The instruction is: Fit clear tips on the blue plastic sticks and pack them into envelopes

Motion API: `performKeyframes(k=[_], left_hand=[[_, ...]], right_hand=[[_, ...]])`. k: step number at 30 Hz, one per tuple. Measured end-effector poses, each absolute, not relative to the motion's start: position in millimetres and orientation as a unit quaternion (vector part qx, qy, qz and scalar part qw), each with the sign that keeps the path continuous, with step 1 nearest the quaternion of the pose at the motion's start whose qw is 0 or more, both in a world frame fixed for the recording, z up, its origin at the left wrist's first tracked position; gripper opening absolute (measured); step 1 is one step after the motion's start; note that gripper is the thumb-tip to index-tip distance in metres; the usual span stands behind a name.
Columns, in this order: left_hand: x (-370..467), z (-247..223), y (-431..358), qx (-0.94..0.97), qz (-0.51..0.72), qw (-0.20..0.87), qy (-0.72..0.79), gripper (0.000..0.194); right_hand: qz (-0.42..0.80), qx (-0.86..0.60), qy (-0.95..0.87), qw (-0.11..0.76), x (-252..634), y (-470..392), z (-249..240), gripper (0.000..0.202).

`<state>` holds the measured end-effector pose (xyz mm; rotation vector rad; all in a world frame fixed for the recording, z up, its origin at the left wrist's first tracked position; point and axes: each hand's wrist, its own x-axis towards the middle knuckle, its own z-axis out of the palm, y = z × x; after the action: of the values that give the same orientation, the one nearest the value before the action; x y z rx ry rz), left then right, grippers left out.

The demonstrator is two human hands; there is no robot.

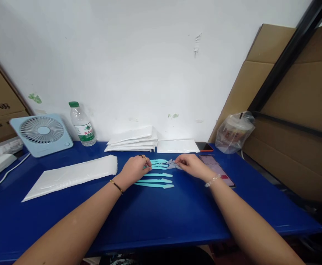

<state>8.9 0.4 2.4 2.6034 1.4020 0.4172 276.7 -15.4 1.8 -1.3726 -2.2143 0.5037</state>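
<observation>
Several turquoise eyebrow razors (162, 180) lie side by side on the blue table, their blade ends pointing right. My left hand (136, 167) is closed at the left ends of the upper razors, its thumb and fingers pinched on a handle that they partly hide. Just right of the razor heads is a small pile of clear plastic blade caps (173, 166). At the right edge of that pile my right hand (192, 165) has its fingertips pinched together on a cap, which is mostly covered by the fingers.
White padded packets (132, 140) are stacked by the wall, with a flat packet (177, 146) beside them. Another long packet (75, 176) lies at left. Around stand a fan (42, 134), a water bottle (83, 127), a phone (217, 169) and a bagged drink cup (235, 132).
</observation>
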Motion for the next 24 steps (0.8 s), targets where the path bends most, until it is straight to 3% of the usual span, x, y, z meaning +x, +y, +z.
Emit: performKeyframes(k=[7, 17, 24], left_hand=[[3, -4, 11, 0.870, 0.121, 0.034, 0.477, 0.014], [3, -3, 10, 0.858, 0.121, 0.077, 0.493, 0.012], [3, 1, 8, 0.864, 0.159, 0.079, 0.472, 0.012]], right_hand=[[0.115, -0.523, -0.828, 0.169, 289, -11, 0, 0.010], [0.166, -0.528, -0.823, 0.130, 279, -17, 0, 0.006], [0.238, -0.497, -0.800, 0.237, 269, -18, 1, 0.010]])
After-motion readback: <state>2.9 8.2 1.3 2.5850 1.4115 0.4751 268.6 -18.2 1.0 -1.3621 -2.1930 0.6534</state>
